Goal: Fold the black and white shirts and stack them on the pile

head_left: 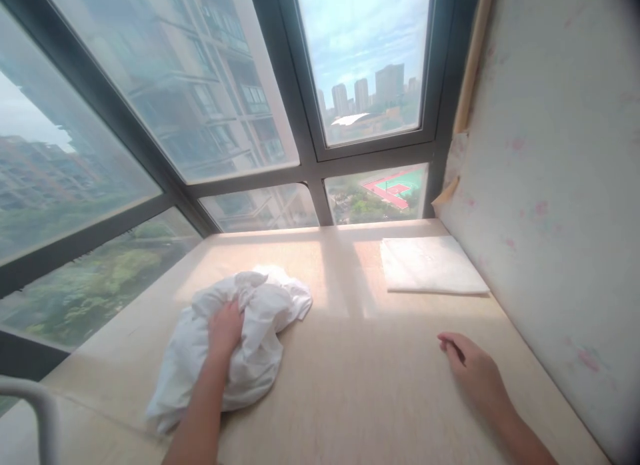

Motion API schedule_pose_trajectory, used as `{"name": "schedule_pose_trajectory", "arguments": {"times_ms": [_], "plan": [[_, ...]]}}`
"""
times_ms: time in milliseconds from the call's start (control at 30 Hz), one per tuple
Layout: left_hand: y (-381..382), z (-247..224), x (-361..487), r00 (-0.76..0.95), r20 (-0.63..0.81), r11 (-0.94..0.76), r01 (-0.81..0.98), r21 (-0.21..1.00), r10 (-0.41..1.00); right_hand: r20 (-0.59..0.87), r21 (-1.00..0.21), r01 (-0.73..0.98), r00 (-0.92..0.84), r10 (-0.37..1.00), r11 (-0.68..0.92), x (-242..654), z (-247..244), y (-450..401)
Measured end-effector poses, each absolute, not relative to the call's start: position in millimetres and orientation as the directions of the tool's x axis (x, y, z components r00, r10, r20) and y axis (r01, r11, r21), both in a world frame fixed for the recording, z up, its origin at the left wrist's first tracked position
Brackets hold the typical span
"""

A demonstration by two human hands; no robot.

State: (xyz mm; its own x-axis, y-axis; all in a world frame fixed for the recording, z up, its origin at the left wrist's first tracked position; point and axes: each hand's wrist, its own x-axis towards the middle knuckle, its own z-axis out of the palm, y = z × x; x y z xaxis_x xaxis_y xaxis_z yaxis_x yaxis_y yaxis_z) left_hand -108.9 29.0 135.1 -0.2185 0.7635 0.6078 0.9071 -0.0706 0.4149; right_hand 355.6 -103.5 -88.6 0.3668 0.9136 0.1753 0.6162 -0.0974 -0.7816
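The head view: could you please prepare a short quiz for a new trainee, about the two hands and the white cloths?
1. Multiple choice. What does the left hand touch?
A) the dark grey window frame
B) the crumpled white cloth
C) the curved white tube

2. True or false. The right hand is apart from the flat, folded white cloth.

3. Compare. Which of the two cloths lies nearer to the pale wall with pink flowers?

Key
1: B.
2: True; the pale wood-patterned surface shows between them.
3: The folded one.
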Motion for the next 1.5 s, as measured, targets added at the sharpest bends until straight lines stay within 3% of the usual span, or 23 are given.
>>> {"name": "schedule_pose_trajectory", "arguments": {"times_ms": [167,233,300,367,467,500,567,633,733,900,1100,1300,1500], "plan": [[34,107,-109,-0.241,0.532,0.041,0.932,0.361,0.812,0.166,-0.787,0.608,0.369,0.915,-0.102,355,-85,-104],[40,102,-111,-0.204,0.547,0.051,0.958,0.281,0.812,0.161,-0.794,0.598,0.376,0.912,-0.106,353,-79,-105],[42,90,-100,-0.11,0.597,-0.026,0.976,0.215,0.795,0.155,-0.809,0.578,0.381,0.911,-0.104,350,-72,-104],[37,67,-75,0.01,0.575,-0.197,0.944,0.265,0.818,0.134,-0.828,0.549,0.39,0.911,-0.113,348,-65,-103],[14,19,-19,0.292,0.293,-0.403,0.789,0.463,0.91,0.084,-0.841,0.524,0.375,0.923,-0.137,353,-54,-94],[5,4,-1,0.399,0.188,-0.439,0.761,0.477,0.897,0.073,-0.837,0.528,0.366,0.928,-0.142,357,-50,-88],[-9,-21,25,0.463,0.129,-0.469,0.767,0.437,0.877,0.086,-0.798,0.583,0.361,0.929,-0.153,370,-41,-68],[-16,-34,36,0.439,0.143,-0.457,0.794,0.4,0.887,0.131,-0.698,0.695,0.361,0.923,-0.172,385,-32,-39],[-15,-39,33,0.372,0.133,-0.391,0.802,0.452,0.918,0.182,-0.539,0.824,0.316,0.931,-0.174,407,-22,18],[-11,-39,24,0.346,0.117,-0.352,0.765,0.539,0.931,0.179,-0.392,0.913,0.192,0.965,-0.109,418,-24,91],[-10,-47,24,0.353,0.102,-0.347,0.752,0.56,0.93,0.199,-0.229,0.957,0.223,0.954,-0.176,415,-45,98],[-10,-48,23,0.365,0.088,-0.347,0.742,0.574,0.927,0.269,-0.169,0.968,0.227,0.936,-0.186,429,-43,86],[-11,-46,25,0.37,0.091,-0.351,0.732,0.584,0.924,0.425,-0.198,0.95,0.305,0.852,-0.241,429,-21,73]]}}
